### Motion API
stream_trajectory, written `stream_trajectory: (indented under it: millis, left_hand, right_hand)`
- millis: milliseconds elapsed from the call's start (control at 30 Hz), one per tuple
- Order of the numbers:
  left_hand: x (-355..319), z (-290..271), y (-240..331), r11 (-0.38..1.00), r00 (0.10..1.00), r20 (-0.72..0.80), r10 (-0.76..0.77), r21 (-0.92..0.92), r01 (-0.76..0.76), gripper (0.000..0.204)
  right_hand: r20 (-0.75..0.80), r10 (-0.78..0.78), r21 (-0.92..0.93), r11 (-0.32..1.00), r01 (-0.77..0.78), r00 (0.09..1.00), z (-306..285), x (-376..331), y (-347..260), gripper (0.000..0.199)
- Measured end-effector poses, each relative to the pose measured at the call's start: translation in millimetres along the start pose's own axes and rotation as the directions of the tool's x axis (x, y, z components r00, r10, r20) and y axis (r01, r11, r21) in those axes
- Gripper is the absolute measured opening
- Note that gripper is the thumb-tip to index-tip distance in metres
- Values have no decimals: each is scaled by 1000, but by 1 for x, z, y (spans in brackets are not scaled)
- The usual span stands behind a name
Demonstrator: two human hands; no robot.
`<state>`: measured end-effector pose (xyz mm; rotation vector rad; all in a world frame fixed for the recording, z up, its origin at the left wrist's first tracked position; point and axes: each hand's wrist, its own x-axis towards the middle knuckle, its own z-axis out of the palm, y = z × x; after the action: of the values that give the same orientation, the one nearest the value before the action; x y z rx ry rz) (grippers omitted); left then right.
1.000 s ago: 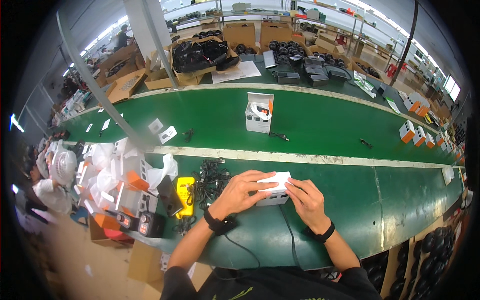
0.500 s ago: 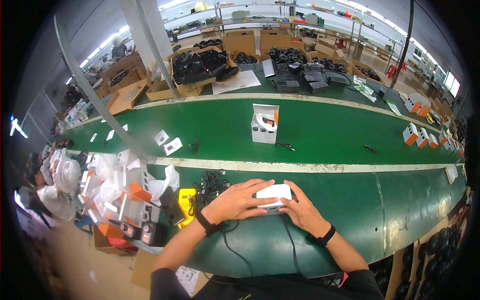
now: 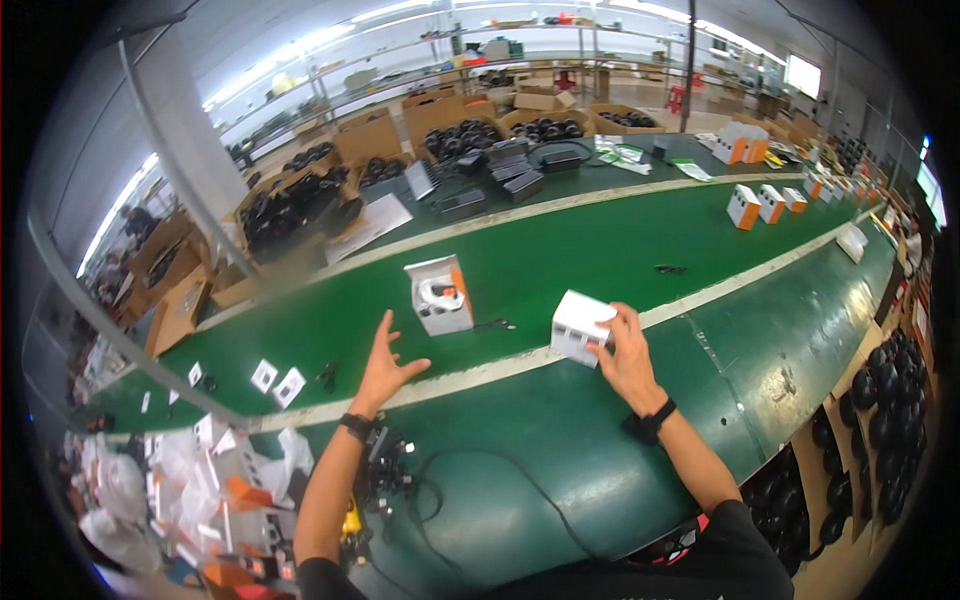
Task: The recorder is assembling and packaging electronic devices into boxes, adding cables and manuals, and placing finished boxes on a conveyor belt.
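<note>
My right hand (image 3: pixel 626 352) grips a closed white box (image 3: pixel 578 325) by its right side, holding it over the pale strip along the near edge of the green belt. My left hand (image 3: pixel 388 365) is raised in the air with its fingers spread and nothing in it. Just beyond that hand, an open white and orange box (image 3: pixel 441 300) stands upright on the belt, its flap up and a plastic-wrapped item showing inside. Beside that box lies a short black cable (image 3: pixel 494 325).
A heap of white and orange boxes and plastic bags (image 3: pixel 225 480) fills the left. Black cables (image 3: pixel 385 465) lie near my left forearm. Closed boxes (image 3: pixel 743 208) stand on the belt at far right. Small white cards (image 3: pixel 264 376) lie at left. A metal post (image 3: pixel 140 320) rises there.
The white box has gone from between both hands to the right hand alone, moved forward and right. My left hand has let go and reached toward the open box. The view has turned right.
</note>
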<state>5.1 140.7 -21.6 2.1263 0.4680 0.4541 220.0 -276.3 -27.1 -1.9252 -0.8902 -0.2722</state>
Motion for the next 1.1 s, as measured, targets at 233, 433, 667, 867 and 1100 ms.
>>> stream_trajectory:
  millis: [233,433,667,867,1100]
  left_hand:
    - [115,28,-34,980,994,-45,100,-169,-106,128]
    - [90,72,29,976,988,-68,140,-160,-150,84]
    - [-85,63,133,984,996,-7,89,-153,-89,82]
    - [-190,61,115,967,994,104,-27,-250,52,76]
    - [-203,66,103,925,999,15,-52,-376,54,54]
  right_hand:
    - [-252,-112,-454,891,-15,961,-39,125,147,52]
    - [-108,405,-702,615,-358,908,-95,112,261,58]
    - [-6,307,-672,703,-232,952,-137,108,288,30]
    - [-180,-29,-262,965,-19,983,-89,72,106,18]
    - [246,-700,262,714,649,671,-11,-73,-196,18]
